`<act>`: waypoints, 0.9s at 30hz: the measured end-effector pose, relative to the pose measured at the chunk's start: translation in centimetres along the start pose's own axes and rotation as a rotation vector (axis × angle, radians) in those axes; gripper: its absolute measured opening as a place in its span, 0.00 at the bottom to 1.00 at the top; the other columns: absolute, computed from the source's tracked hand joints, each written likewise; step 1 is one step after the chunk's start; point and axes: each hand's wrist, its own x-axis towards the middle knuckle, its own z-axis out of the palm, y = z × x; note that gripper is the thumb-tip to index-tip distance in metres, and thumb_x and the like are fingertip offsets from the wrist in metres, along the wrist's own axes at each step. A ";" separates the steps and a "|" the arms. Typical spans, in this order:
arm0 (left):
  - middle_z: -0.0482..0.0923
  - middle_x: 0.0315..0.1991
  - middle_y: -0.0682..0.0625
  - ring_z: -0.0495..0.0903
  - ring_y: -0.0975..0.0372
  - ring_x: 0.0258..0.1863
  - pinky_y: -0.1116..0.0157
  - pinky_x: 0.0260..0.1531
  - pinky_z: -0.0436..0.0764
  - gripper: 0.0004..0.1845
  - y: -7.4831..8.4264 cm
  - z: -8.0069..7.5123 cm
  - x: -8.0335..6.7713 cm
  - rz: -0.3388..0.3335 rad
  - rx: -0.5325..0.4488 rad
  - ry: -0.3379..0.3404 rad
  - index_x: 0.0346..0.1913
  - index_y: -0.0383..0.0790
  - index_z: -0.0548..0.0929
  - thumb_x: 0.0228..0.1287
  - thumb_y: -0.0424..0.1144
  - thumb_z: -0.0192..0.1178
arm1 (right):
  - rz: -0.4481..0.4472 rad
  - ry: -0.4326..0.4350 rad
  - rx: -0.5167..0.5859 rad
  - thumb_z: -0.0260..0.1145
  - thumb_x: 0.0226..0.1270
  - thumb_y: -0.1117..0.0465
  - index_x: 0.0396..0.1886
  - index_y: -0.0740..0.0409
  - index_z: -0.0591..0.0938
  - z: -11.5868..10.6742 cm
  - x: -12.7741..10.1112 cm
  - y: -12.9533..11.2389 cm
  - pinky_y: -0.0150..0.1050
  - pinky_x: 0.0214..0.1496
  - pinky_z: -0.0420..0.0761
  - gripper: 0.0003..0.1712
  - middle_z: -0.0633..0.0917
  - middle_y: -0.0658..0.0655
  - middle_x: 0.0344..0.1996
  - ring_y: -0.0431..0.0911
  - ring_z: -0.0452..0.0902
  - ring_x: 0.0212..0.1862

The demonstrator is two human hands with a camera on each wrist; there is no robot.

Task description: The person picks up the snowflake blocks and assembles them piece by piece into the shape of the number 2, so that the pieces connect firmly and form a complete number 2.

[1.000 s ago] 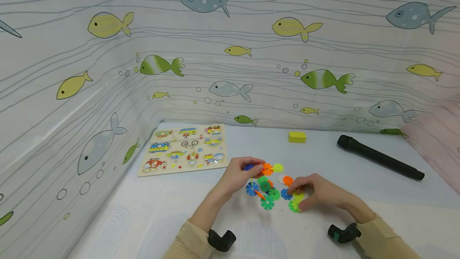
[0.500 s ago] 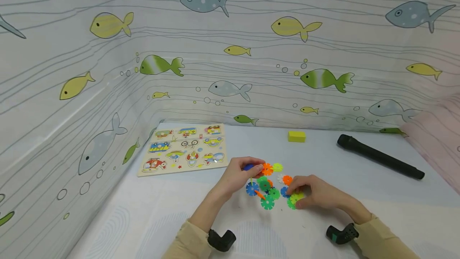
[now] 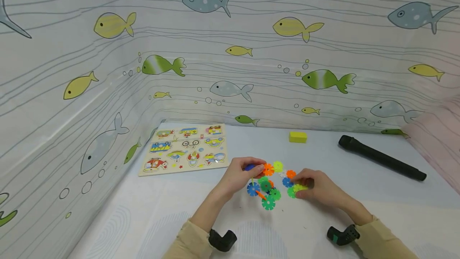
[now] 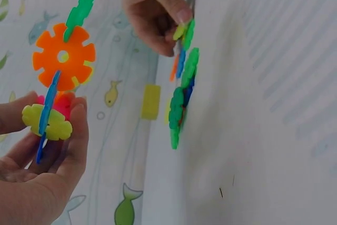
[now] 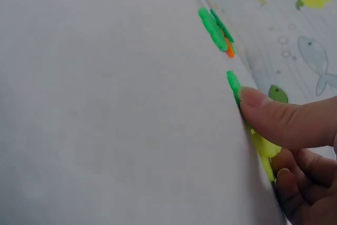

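Shifted slightly up the tabletop (image 3: 143, 219) toward the loose discs: right hand (image 3: 316, 189), fingers pinched on a yellow-green disc pair (image 3: 296, 189). Joined cluster (image 4: 55, 72) gripped by left hand (image 3: 238, 176). Step judged: piece collection; slot alignment required next.

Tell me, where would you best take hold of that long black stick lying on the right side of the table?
Probably at the middle of the black stick, coming down from above with fingers across its narrow width. It lies flat and slanted on the table, thicker at its far-left end, with open space along both long sides. Both hands are busy elsewhere, with the toy discs.
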 end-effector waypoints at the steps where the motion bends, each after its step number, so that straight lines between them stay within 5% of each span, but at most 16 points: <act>1: 0.85 0.48 0.45 0.84 0.45 0.50 0.65 0.52 0.83 0.15 0.0 0.0 0.0 -0.001 0.000 0.000 0.55 0.38 0.84 0.73 0.42 0.59 | 0.007 0.008 0.001 0.79 0.54 0.56 0.46 0.50 0.87 0.0 0.0 -0.1 0.31 0.38 0.73 0.19 0.79 0.47 0.35 0.42 0.71 0.38; 7: 0.85 0.49 0.45 0.84 0.47 0.49 0.65 0.53 0.83 0.15 -0.1 0.0 0.0 -0.013 0.004 0.006 0.56 0.39 0.84 0.73 0.42 0.59 | 0.070 0.033 0.060 0.76 0.58 0.56 0.39 0.51 0.87 -0.5 0.1 -2.2 0.31 0.30 0.74 0.11 0.81 0.49 0.29 0.44 0.74 0.30; 14: 0.84 0.50 0.45 0.84 0.46 0.50 0.64 0.54 0.82 0.16 0.2 -0.3 -0.2 -0.018 -0.014 0.017 0.57 0.38 0.83 0.74 0.42 0.58 | 0.178 0.148 0.296 0.71 0.66 0.53 0.49 0.62 0.84 -2.4 1.3 -6.5 0.39 0.33 0.82 0.18 0.85 0.58 0.32 0.55 0.79 0.32; 21: 0.84 0.51 0.44 0.85 0.49 0.49 0.64 0.54 0.82 0.16 0.5 -0.6 0.0 -0.021 -0.032 0.027 0.58 0.36 0.83 0.75 0.39 0.57 | 0.252 0.112 0.514 0.63 0.74 0.55 0.53 0.67 0.74 -1.7 0.9 -8.9 0.36 0.33 0.82 0.20 0.83 0.58 0.30 0.47 0.77 0.29; 27: 0.84 0.50 0.43 0.84 0.46 0.51 0.62 0.55 0.82 0.15 0.7 -0.8 -0.1 -0.019 -0.036 0.033 0.58 0.35 0.83 0.74 0.38 0.57 | 0.268 0.123 0.534 0.61 0.75 0.56 0.58 0.64 0.75 -0.6 1.1 -8.6 0.34 0.30 0.80 0.20 0.81 0.58 0.28 0.45 0.75 0.27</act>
